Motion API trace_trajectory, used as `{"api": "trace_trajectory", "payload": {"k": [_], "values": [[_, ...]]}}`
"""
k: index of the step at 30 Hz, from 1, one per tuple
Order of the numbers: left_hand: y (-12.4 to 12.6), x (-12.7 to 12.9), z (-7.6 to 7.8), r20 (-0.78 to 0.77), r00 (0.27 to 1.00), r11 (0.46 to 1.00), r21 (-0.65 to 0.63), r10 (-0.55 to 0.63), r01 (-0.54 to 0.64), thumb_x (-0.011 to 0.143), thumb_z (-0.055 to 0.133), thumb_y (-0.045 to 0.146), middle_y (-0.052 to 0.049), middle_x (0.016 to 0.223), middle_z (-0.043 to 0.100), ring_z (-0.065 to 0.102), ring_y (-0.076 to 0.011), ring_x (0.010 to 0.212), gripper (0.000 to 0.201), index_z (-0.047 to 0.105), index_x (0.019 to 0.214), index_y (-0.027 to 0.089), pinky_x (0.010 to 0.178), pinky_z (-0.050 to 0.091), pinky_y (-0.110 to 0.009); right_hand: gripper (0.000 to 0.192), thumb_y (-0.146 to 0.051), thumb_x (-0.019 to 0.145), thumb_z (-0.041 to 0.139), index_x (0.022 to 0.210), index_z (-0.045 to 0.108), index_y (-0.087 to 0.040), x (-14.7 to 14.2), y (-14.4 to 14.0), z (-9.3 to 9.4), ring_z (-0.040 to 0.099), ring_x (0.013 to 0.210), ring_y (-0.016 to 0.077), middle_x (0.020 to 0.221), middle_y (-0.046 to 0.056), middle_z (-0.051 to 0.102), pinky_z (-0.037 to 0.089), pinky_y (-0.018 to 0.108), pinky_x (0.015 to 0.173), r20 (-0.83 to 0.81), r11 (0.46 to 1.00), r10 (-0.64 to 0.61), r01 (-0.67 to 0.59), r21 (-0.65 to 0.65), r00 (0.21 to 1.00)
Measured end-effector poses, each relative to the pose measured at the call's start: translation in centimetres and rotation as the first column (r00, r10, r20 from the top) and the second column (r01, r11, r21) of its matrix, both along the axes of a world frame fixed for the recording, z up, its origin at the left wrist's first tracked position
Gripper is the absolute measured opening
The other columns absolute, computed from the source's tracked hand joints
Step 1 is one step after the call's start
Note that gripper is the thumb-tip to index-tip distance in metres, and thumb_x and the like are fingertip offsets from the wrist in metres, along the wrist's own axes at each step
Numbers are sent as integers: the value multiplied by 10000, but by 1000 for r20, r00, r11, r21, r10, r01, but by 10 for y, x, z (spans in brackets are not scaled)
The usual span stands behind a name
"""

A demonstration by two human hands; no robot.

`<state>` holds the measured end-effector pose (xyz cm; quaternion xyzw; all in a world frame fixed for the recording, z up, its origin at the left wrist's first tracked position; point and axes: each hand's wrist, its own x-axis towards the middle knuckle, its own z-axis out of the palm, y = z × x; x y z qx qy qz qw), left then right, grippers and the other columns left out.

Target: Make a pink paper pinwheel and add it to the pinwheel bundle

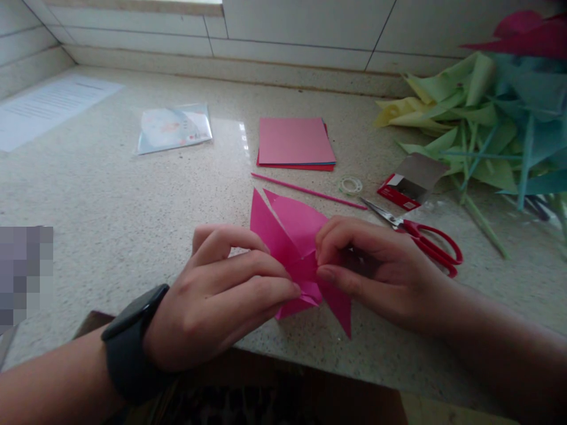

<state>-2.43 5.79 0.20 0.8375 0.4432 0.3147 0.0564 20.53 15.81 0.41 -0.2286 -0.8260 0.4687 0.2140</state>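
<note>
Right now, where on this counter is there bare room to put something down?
Bare counter lies left of the left hand, below the plastic sleeve and white sheet. A smaller patch sits between the sleeve and the paper stack. It is crowded on the right: scissors, tape roll, red box and paper pinwheels.

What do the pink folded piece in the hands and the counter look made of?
Pink folded piece: thin matte paper, judging by sharp creases and pointed flaps, pinched by left hand and right hand. Counter: speckled beige stone or composite, slightly glossy where light reflects.
</note>
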Motion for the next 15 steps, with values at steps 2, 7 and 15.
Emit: {"api": "trace_trajectory", "payload": {"k": [2, 7, 15], "values": [[0, 1, 0, 1, 1000, 1000, 0, 6, -6, 939, 646, 196, 32, 951, 759, 551, -214, 974, 116, 694, 1020, 263, 861, 367, -396, 71, -246, 917, 645, 862, 619, -210, -1, -2, -1, 591, 748, 153, 846, 27, 639, 488, 285, 650, -7, 1000, 9, -9, -5, 1000], [-1, 1, 0, -3, 1000, 1000, 21, 19, -19, 940, 648, 214, 33, 941, 759, 556, -213, 959, 115, 695, 1024, 275, 854, 380, -393, 77, -251, 920, 649, 863, 616, -210, -3, -4, -4, 592, 746, 146, 853, 21, 639, 487, 278, 646, -22, 1000, 13, -13, -22, 1000], [-1, 1, -1, -8, 1000, 1000, 14, 18, -18, 931, 656, 202, 19, 941, 751, 559, -215, 973, 138, 706, 1036, 276, 867, 394, -387, 76, -251, 923, 651, 867, 622, -207, -4, -5, -3, 591, 744, 144, 851, 18, 635, 489, 280, 649, -32, 1000, 10, -11, -16, 999]]}}
